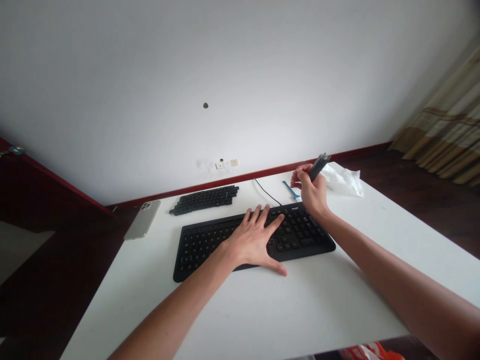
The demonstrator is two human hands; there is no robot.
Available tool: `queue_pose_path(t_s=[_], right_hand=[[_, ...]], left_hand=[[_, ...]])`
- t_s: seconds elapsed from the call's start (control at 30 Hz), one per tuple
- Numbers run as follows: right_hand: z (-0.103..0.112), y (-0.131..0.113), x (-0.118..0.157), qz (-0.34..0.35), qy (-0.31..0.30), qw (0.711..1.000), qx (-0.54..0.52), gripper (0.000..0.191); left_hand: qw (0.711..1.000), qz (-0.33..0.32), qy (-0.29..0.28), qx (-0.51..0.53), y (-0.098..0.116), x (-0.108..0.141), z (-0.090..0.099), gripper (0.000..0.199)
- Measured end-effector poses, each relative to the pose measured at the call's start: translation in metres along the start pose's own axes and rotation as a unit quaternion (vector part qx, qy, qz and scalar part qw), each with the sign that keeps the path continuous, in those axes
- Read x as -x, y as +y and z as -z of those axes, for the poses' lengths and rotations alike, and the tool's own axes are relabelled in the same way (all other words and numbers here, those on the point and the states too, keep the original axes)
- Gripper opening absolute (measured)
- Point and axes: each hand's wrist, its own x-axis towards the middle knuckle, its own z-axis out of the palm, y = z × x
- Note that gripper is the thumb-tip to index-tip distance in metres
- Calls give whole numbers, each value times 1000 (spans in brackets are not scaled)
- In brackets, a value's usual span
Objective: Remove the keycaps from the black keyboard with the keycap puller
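A black wired keyboard [210,245] lies across the white table in front of me. My left hand [255,235] rests on its middle with fingers spread, the thumb reaching past the near edge onto the tabletop. Above the keyboard's far right corner, my right hand [313,190] is closed around a thick dark grey stick-shaped tool [318,166]. Its upper end points up and away; the lower end is hidden by the hand. Just left of that hand lies a small blue tool [291,190] with a widened end. Loose black keycaps [206,199] sit in rows behind the keyboard.
A pale phone [143,220] lies face down at the table's left edge. Crumpled white plastic [343,180] is at the back right. The keyboard's cable [268,192] runs to the table's back edge, near the wall with its sockets [227,164]. The white table [232,310] is bare in front.
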Motion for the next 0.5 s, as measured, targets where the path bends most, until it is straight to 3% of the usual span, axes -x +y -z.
queue_pose_path(t_s=[0.23,0.5], right_hand=[[-1,-1,1,-103,-72,990,-61,17],[-1,-6,3,-174,-119,965,-157,29]], left_hand=[[999,11,19,24,2,1,1,129],[1000,-7,-6,14,10,14,10,129]])
